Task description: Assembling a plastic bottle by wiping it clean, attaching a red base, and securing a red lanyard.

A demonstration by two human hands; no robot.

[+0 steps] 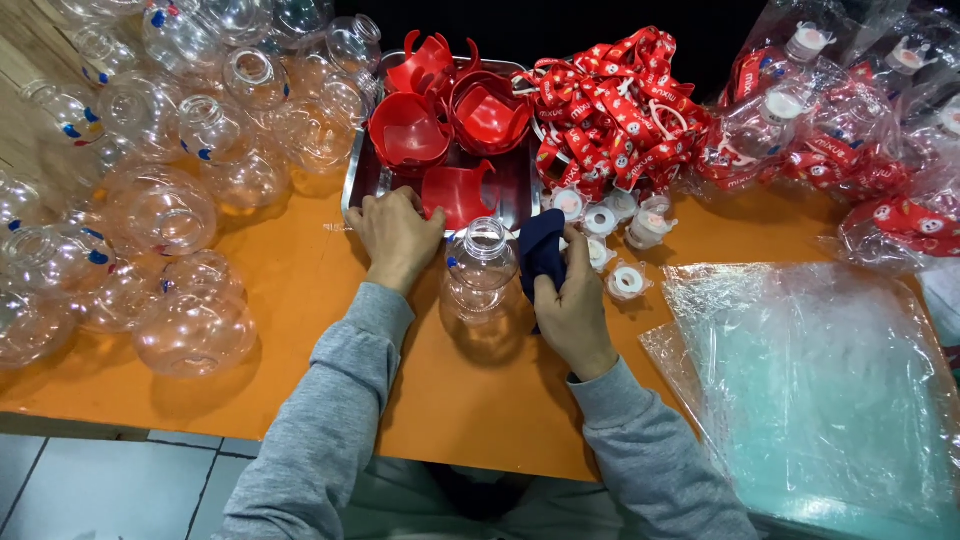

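Note:
A clear, round plastic bottle [480,272] stands upright on the orange table [470,400] between my hands. My right hand [572,300] grips a dark blue cloth [541,252] and holds it against the bottle's right side. My left hand [397,235] rests with curled fingers at the front edge of a metal tray [358,180], touching a red plastic cup-shaped piece [458,193]. The tray holds several more red pieces [410,130].
Many clear round bottles [160,215] are heaped on the left. A pile of red printed straps [615,105] lies behind small white caps [628,282]. Bagged finished bottles [800,110] sit at the far right. Clear plastic bags [800,390] are stacked at the right front.

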